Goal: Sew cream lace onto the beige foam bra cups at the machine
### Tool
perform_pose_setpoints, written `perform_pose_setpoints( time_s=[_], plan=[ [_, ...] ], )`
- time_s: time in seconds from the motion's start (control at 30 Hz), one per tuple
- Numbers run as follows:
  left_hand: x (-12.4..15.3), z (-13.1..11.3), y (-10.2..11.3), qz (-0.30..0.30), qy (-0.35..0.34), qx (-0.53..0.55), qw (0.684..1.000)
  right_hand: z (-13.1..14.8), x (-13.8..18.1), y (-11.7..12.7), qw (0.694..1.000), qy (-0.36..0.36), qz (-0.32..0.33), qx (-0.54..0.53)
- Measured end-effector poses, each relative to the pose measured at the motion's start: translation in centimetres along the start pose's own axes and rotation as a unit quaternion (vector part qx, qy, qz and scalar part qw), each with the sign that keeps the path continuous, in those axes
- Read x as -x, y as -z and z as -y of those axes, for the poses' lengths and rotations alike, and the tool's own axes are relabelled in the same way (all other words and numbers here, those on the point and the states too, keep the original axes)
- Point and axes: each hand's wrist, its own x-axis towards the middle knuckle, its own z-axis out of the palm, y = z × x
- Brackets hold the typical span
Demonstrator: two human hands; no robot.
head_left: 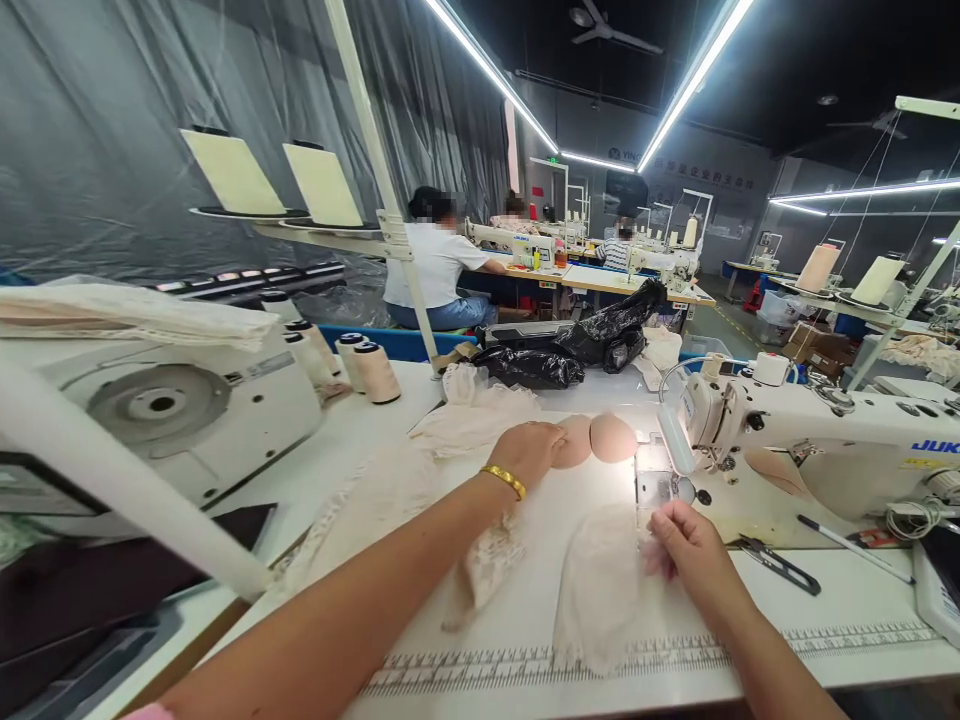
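Note:
My left hand (529, 450), with a gold bracelet at the wrist, reaches across the table, its fingers closed on the left edge of a beige bra cup (576, 443). A second bra cup (613, 438) lies beside it, near the lit needle area of the sewing machine (832, 420). Closer to me, my right hand (686, 545) is closed at the right edge of a pale sheer fabric piece (600, 580), which it pinches; the fingers below are slightly blurred. More cream lace fabric (390, 500) spreads under and left of my left forearm.
Thread snips (780, 565) and a pen (855, 548) lie right of my right hand. A printed ruler (465, 668) runs along the front edge. Black plastic bags (540, 362) lie behind the cups. Thread cones (376, 373) stand left; a person (431, 265) sits beyond.

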Motion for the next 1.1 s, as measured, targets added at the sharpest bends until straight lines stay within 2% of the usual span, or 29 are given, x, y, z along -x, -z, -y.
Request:
perform_pose_setpoints(
  time_s=[0.23,0.37,0.43,0.57,0.63,0.7,0.77,0.87,0.93,1.0,1.07,1.1],
  plan=[
    [1.6,-0.8,1.5,-0.011,0.021,0.025,0.999,0.3,0.0,0.2,0.998,-0.014,-0.004,-0.062],
    [3.9,-1.1,-0.2,0.063,0.035,0.073,0.995,0.6,0.4,0.1,0.993,-0.026,-0.010,-0.115],
    [4.7,-1.2,-1.6,0.084,0.029,0.046,0.995,0.8,0.7,0.1,0.994,-0.021,-0.011,-0.106],
    [4.6,-1.8,-2.7,0.118,0.006,-0.100,0.988,1.5,1.4,-0.1,1.000,0.022,0.007,-0.015],
    [3.8,-2.4,-2.5,0.165,-0.018,-0.150,0.975,2.3,1.8,-0.2,0.999,0.036,0.017,0.035],
    [3.0,-3.0,-2.2,0.229,-0.057,-0.153,0.960,3.6,2.5,-0.3,0.993,0.053,0.048,0.096],
    [2.1,-3.6,-2.1,0.319,-0.089,-0.108,0.937,5.3,3.2,-0.3,0.980,0.073,0.100,0.157],
    [1.1,-3.8,-2.5,0.469,-0.089,0.000,0.879,7.9,4.0,0.2,0.958,0.091,0.151,0.225],
    [0.8,-3.3,-2.8,0.508,-0.072,0.062,0.856,9.4,4.2,1.0,0.947,0.091,0.156,0.266],
    [0.9,-2.8,-2.8,0.491,-0.061,0.086,0.865,10.5,4.1,1.7,0.933,0.097,0.143,0.315],
    [1.3,-2.6,-2.5,0.419,-0.075,0.065,0.903,11.0,4.0,2.1,0.913,0.142,0.097,0.370],
    [1.5,-2.7,-2.2,0.363,-0.097,0.041,0.926,11.0,3.8,2.1,0.898,0.184,0.060,0.395]
  ],
)
